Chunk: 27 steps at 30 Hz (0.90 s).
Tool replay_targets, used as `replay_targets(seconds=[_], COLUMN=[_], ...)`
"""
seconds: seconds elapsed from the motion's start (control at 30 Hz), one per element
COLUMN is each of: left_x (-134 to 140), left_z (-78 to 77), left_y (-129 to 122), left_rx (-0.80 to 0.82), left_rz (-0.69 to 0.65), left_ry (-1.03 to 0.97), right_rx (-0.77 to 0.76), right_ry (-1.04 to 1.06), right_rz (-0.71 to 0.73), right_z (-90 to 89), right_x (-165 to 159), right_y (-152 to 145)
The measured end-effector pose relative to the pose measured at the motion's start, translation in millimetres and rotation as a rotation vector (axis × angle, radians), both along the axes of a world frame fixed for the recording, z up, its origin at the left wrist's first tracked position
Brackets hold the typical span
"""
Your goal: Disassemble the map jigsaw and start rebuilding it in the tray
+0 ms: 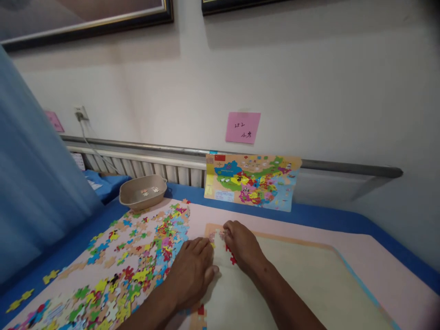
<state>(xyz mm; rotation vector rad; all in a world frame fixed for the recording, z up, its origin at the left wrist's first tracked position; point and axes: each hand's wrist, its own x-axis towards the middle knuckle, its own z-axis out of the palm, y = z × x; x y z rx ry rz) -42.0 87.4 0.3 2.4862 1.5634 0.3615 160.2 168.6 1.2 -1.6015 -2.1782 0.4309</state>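
Note:
My left hand [193,271] lies palm down at the left edge of the puzzle board [275,284], fingers flat and thumb apart. Close to the board's upper left corner, my right hand [243,245] has its fingers curled and pressed together; whatever is between the fingertips is hidden. Several joined puzzle pieces [217,234] lie in that corner between the two hands. Red puzzle pieces [233,259] show just under my right hand. Left of my left hand, many loose jigsaw pieces [137,277] in mixed colours are spread over a pale pink sheet [202,213].
A beige plastic basin [143,204] with several pieces inside stands at the back left. A colourful map picture [252,183] leans against the wall rail [350,169]. Beneath everything is a blue tabletop [323,218]. A blue curtain [37,165] hangs at the left.

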Motion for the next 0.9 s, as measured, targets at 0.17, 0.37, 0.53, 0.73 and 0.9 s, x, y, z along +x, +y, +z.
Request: replay_targets(seconds=[0.17,0.37,0.53,0.73,0.9], left_x=[-0.3,1.4,2.4,2.8,2.7], left_z=[-15.0,-17.4,-15.2,-14.8,-15.6], left_y=[4.5,5.5,4.8,4.1,4.5], left_rx=[0.032,0.030,0.021,0.019,0.017], left_rz=[-0.025,-0.019,-0.016,-0.023,-0.026], left_ry=[-0.041,-0.054,-0.076,-0.070,-0.075], right_rx=[-0.013,-0.006,0.011,0.005,0.017], right_ry=[-0.070,-0.146,-0.227,-0.232,-0.220], right_rz=[-0.027,-0.013,-0.002,-0.005,0.009], right_z=[-6.9,-9.0,-11.5,-7.1,-4.3], right_x=[-6.3,-10.0,-11.4,-14.1,-10.9], right_y=[5.4,4.9,8.1,5.7,-4.4])
